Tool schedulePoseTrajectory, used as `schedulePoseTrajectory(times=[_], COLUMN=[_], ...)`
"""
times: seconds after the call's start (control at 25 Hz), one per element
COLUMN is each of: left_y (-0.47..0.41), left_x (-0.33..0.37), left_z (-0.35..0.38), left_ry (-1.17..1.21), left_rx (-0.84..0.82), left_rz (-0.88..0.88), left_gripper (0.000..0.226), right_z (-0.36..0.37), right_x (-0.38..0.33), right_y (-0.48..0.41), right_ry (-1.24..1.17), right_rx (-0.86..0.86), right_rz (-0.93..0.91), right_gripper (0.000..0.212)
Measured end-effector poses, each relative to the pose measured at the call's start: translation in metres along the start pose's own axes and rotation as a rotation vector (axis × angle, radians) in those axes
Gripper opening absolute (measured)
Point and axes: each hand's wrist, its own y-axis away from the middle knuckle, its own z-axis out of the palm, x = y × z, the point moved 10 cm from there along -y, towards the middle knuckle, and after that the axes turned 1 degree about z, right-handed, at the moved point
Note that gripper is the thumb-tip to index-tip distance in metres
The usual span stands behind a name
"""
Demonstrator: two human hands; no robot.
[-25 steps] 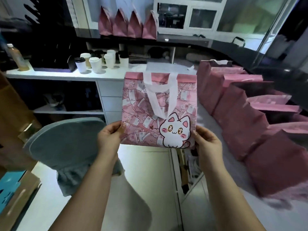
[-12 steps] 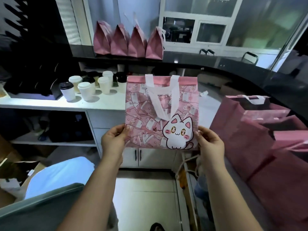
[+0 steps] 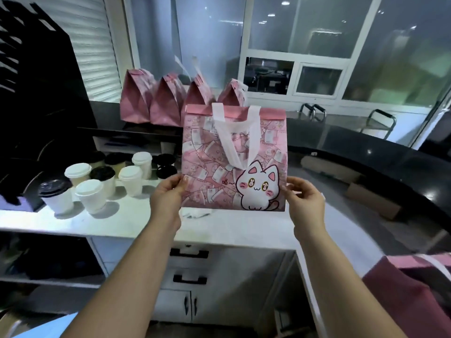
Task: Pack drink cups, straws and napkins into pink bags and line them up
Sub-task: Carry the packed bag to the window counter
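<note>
Both hands pinch flat pink bag; contents unseen

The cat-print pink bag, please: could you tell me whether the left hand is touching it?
Touching. The head view shows the left hand pinching the lower left edge of the cat-print pink bag, with no gap.

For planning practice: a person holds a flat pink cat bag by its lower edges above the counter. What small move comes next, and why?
Probably set the pink bag on the white counter and open its top: left hand and right hand pinch it flat and closed, lidded cups stand nearby.
</note>
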Motion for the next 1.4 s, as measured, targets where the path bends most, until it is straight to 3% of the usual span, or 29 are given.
schedulePoseTrajectory(times=[0.24,0.48,0.68,0.88,1.0,1.12,1.28,1.4], left_y=[-0.149,-0.25,-0.283,-0.27,-0.273,-0.279,-0.278,-0.304], left_x=[-0.01,-0.022,-0.039,-0.086,-0.119,-0.15,-0.157,-0.104], left_z=[0.1,0.196,0.27,0.311,0.333,0.347,0.369,0.349], left_ry=[0.054,0.067,0.102,0.025,-0.1,-0.247,-0.381,-0.397], left_rx=[-0.087,-0.196,-0.216,-0.211,-0.241,-0.309,-0.598,-0.392], left_rz=[0.034,0.059,0.116,0.17,0.168,0.132,0.196,0.517], left_gripper=[0.015,0.022,0.023,0.021,0.011,0.008,0.025,0.035], right_z=[0.048,0.074,0.102,0.152,0.152,0.144,0.139,0.14], right_x=[-0.013,-0.023,-0.003,0.049,0.078,0.103,0.113,0.095], right_y=[-0.127,-0.225,-0.28,-0.305,-0.335,-0.362,-0.378,-0.384], right_ry=[0.023,0.211,0.038,0.027,-0.072,-0.101,-0.055,0.028], right_rx=[0.142,0.315,0.125,-0.183,-0.176,-0.149,-0.116,-0.007], right_rz=[-0.126,-0.236,-0.149,-0.032,0.084,0.177,0.195,0.075], right_gripper=[0.025,0.028,0.059,0.047,0.037,0.041,0.058,0.065])
